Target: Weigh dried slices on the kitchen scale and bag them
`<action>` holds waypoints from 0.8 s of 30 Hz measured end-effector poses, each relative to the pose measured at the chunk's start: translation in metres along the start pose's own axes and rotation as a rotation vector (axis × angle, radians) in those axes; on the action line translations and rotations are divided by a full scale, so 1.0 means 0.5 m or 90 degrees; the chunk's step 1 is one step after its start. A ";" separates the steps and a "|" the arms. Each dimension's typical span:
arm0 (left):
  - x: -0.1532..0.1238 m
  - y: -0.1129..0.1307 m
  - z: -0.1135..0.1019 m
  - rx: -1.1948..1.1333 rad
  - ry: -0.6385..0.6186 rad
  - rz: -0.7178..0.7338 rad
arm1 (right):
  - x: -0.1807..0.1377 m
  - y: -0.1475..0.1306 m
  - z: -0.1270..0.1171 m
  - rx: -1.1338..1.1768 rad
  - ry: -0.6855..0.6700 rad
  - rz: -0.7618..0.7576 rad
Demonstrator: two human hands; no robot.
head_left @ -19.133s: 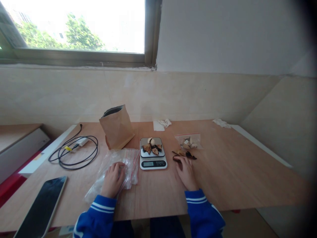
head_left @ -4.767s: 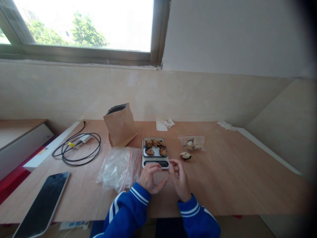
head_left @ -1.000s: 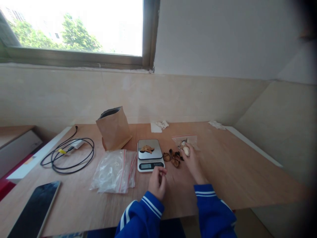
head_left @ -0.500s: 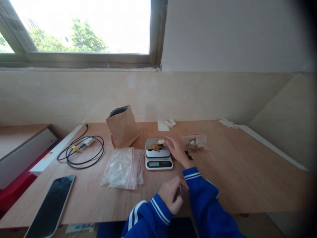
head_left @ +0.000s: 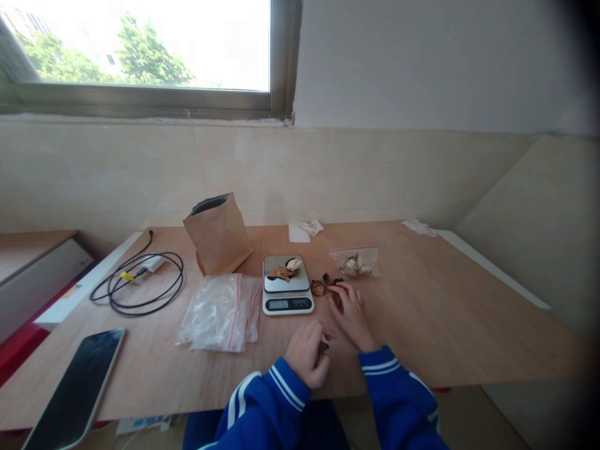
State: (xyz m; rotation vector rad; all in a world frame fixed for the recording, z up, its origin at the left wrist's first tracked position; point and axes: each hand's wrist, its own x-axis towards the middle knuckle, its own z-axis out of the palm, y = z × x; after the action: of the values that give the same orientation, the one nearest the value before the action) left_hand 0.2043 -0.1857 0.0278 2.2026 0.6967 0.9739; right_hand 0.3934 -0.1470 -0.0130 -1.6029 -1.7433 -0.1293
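My left hand [head_left: 307, 355] is curled near the table's front edge, with a small dark piece [head_left: 324, 345] showing between its fingers. To the right of the kitchen scale [head_left: 288, 303], my right hand [head_left: 351, 315] reaches into a small heap of dried brown curled pieces [head_left: 319, 287]. One piece sits between its thumb and fingers, partly hidden. On the scale's steel plate lie a brown dried piece [head_left: 281, 273] and a paler one [head_left: 294, 264]. The display is lit, but its digits are too small to read.
Left of the scale lie clear zip bags [head_left: 215, 312], with an open kraft paper bag [head_left: 220, 237] behind them. A filled zip bag [head_left: 357, 264] lies at right. Further left are a black cable [head_left: 135, 310] and a phone [head_left: 77, 387]. Crumpled tissue [head_left: 312, 227] lies at the back.
My right hand has left the pale piece on the scale and moved right and nearer, to the brown heap. My left hand stays curled. The view has shifted slightly.
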 end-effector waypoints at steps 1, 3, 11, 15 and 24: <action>0.000 -0.002 0.001 0.005 0.005 -0.005 | 0.000 -0.001 0.002 0.001 -0.010 0.000; 0.002 -0.006 0.003 0.016 0.017 -0.010 | -0.001 0.003 0.007 0.008 -0.030 0.000; 0.007 -0.016 0.009 -0.004 0.069 0.009 | -0.004 0.020 0.018 0.043 -0.053 -0.005; 0.007 -0.014 0.014 -0.021 0.115 0.005 | -0.003 0.016 0.015 0.039 -0.057 0.002; 0.016 -0.034 0.003 -0.106 0.351 -0.116 | -0.002 0.022 0.020 0.029 -0.045 -0.017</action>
State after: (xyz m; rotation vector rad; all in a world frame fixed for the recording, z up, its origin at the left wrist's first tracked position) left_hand 0.2065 -0.1696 0.0181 1.6949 0.9992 1.4990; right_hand 0.3989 -0.1401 -0.0251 -1.5692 -1.8090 -0.0460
